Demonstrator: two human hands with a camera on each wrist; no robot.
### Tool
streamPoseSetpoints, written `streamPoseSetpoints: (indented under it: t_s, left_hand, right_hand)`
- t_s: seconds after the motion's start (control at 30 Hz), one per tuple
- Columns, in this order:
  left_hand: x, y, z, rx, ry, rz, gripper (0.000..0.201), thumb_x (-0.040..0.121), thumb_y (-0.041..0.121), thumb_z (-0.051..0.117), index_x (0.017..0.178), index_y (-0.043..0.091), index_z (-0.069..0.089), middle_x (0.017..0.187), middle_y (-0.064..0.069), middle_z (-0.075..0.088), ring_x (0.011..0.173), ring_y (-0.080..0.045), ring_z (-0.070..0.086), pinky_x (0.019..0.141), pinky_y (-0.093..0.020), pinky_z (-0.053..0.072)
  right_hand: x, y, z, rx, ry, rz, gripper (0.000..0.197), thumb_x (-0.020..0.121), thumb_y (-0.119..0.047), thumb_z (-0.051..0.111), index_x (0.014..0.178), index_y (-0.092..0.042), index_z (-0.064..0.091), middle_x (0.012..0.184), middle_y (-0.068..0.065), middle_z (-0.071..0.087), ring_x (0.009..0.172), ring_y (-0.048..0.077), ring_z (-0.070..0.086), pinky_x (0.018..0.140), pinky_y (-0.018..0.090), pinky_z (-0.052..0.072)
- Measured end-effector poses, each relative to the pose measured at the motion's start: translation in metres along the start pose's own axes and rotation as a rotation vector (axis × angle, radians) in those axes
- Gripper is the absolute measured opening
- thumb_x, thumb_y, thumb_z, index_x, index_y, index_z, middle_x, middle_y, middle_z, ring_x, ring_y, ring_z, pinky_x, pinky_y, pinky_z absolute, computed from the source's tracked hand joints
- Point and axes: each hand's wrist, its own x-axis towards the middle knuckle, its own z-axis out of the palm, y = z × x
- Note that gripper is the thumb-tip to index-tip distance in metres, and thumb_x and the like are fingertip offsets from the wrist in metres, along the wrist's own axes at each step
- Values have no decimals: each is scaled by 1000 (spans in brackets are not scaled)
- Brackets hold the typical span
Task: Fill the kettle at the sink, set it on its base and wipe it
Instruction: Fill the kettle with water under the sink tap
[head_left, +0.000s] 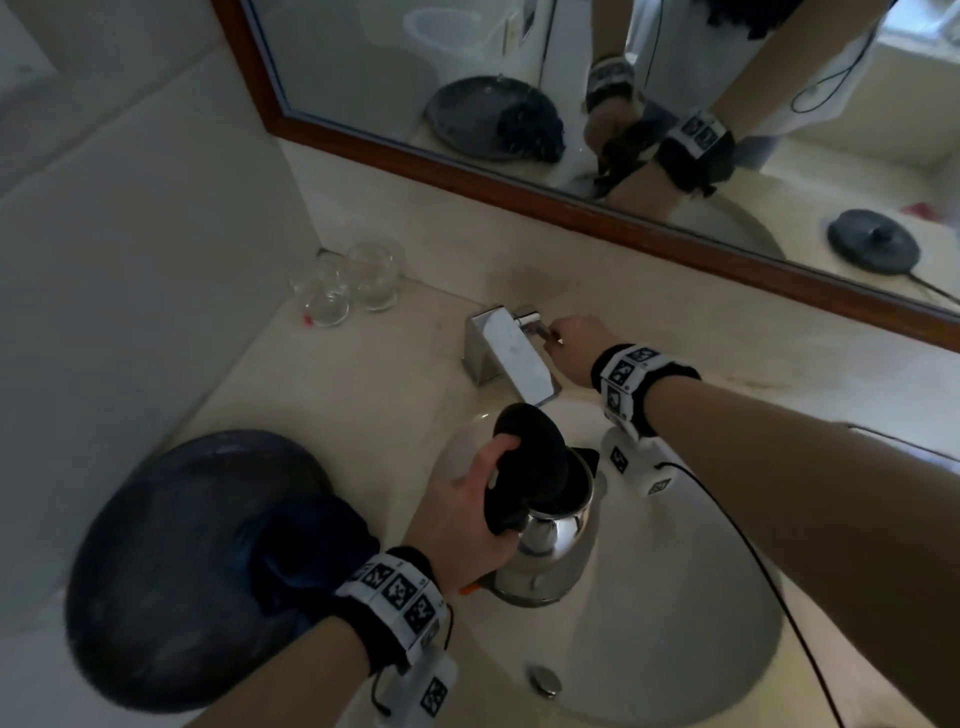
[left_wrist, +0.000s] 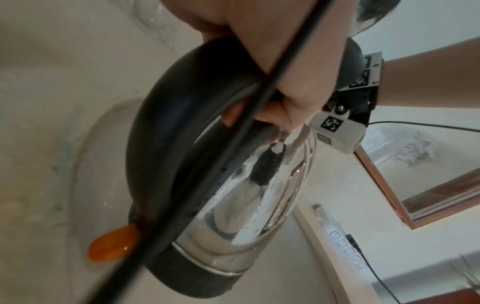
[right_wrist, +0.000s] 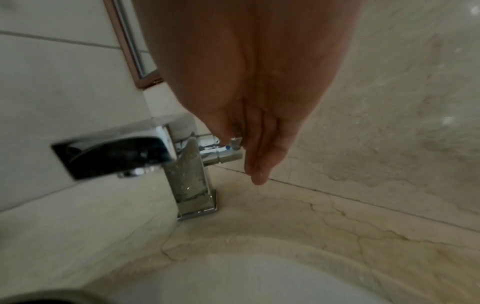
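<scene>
A steel kettle (head_left: 545, 545) with its black lid (head_left: 530, 457) flipped open hangs over the sink basin (head_left: 665, 623), its mouth just below the chrome faucet spout (head_left: 519, 364). My left hand (head_left: 493, 488) grips its black handle (left_wrist: 161, 133); the steel body (left_wrist: 259, 185) and orange switch (left_wrist: 114, 246) show in the left wrist view. My right hand (head_left: 563, 340) holds the small faucet lever (right_wrist: 231, 147) at the tap's right side, fingertips (right_wrist: 259, 160) curled around it. No stream shows from the spout (right_wrist: 111, 154). The black kettle base (head_left: 872, 241) appears only in the mirror.
Two clear glasses (head_left: 348, 283) stand at the back left of the marble counter. A dark round tray (head_left: 156, 493) with a blue cloth (head_left: 296, 561) sits left of the basin. A black cable (head_left: 753, 561) runs from my right wrist across the basin. The drain plug (head_left: 544, 680) is near the front.
</scene>
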Motion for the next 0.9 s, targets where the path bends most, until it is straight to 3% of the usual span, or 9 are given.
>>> streamPoseSetpoints:
  t_s: [0.1,0.2,0.27,0.43,0.6,0.77,0.9]
  left_hand:
    - [13,-8,8,-46,37,-75,82,71,23,71,129,51,20,75,12,52,59,-4,53,56,-14,40]
    - [27,-14,5,-72,80,-143,86,69,24,72,128,55,18,71,11,54,58,0,52,55,-7,36]
    - [36,-13,0,-70,102,-156,88,69,21,74,127,54,17,65,9,58,57,-3,56,52,-11,41]
    - [51,-8,-12,-49,149,-178,88,69,18,74,128,50,18,65,3,63,60,-15,63,58,-33,55]
    - [55,-6,-17,-85,139,-168,88,69,14,74,128,50,19,61,0,62,57,-13,63,57,-30,55]
    - [55,-5,-16,-88,163,-155,88,68,13,74,128,48,21,57,1,60,54,-12,61,53,-23,50]
    - [56,-6,-19,-101,179,-150,87,68,13,75,129,46,22,56,0,60,53,-15,61,54,-28,52]
  right_hand:
    - [8,1,4,3,31,-22,31,101,-20,41,106,1,63,108,22,67,98,36,63,71,32,40]
    - [10,3,4,17,27,-42,31,100,-19,42,103,2,64,104,22,68,87,34,60,68,30,35]
    - [10,4,4,36,32,-48,31,100,-18,42,103,1,66,103,21,68,83,32,59,67,29,35]
    - [14,8,2,55,12,-31,30,99,-17,43,107,0,66,105,20,68,97,34,64,70,29,39]
    - [20,12,-2,49,0,-23,28,99,-17,45,109,-1,67,91,14,63,81,26,54,69,30,39]
    - [21,12,-4,68,29,-16,26,98,-16,47,103,-4,69,83,10,56,78,24,51,69,29,37]
    - [21,14,-2,110,52,-14,26,98,-16,48,102,-4,70,83,10,57,78,24,53,69,28,37]
